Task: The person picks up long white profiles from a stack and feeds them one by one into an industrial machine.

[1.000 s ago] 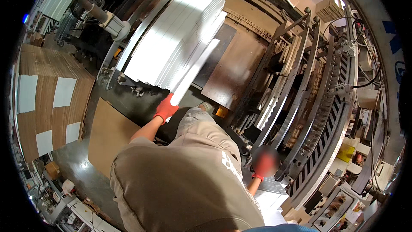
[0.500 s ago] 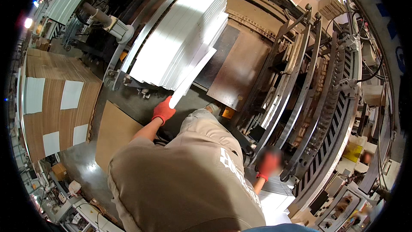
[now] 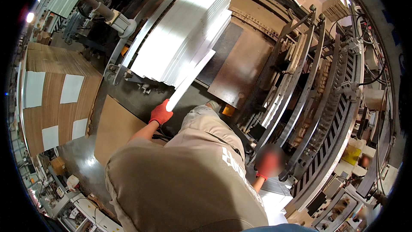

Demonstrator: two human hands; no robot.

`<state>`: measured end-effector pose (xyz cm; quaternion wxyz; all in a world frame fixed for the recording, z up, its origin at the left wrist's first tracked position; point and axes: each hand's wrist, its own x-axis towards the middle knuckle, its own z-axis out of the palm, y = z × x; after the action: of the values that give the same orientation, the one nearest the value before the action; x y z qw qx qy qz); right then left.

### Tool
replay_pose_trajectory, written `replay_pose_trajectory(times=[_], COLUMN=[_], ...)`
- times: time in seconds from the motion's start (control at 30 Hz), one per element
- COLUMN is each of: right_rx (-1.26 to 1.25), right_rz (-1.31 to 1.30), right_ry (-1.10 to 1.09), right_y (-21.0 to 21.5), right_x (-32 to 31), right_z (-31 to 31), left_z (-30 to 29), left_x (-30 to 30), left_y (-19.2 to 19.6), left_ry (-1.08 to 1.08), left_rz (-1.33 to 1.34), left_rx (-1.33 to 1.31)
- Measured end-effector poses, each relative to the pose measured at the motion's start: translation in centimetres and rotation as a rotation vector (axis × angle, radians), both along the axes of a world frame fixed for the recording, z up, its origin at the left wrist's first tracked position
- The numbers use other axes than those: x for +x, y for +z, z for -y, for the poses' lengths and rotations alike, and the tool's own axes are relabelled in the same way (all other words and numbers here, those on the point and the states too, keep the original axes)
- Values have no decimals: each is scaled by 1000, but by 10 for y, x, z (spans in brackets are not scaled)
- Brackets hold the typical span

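Head view: left hand (image 3: 161, 112), pinching the white strip (image 3: 189, 81) beside the white stack (image 3: 180, 30), has drawn it slightly bodyward, so I judge it partly freed; right hand (image 3: 269, 164) well apart, blurred, grip I can't tell.

The right hand (image 3: 269, 163) is blurred; its finger position and contact cannot be determined. The view's upper edge crops the tall white stack (image 3: 178, 36). The lower edge crops a blue item (image 3: 279, 228) of indeterminable kind.
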<state>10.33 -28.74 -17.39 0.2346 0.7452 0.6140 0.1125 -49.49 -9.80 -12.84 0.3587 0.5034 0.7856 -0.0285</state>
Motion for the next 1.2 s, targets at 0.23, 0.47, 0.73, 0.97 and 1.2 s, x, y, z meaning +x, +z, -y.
replay_pose_trajectory(times=[0.23, 0.47, 0.73, 0.97, 1.2], right_rx=[4, -28, -28, 48, 535], right_rz=[-6, -69, -135, -254, -785], right_ry=[0, 21, 6, -31, -559], right_y=[3, 8, 18, 45, 110], right_x=[0, 5, -3, -21, -76], right_z=[-4, -7, -12, -23, -57], left_z=[-37, -127, -167, -146, -184], left_x=[35, 67, 76, 120, 209], left_y=[6, -22, -86, -119, -103], left_ry=[20, 1, 79, 167, -228], left_rz=[106, 124, -67, -533, 94], left_rx=[177, 324, 236, 156, 282])
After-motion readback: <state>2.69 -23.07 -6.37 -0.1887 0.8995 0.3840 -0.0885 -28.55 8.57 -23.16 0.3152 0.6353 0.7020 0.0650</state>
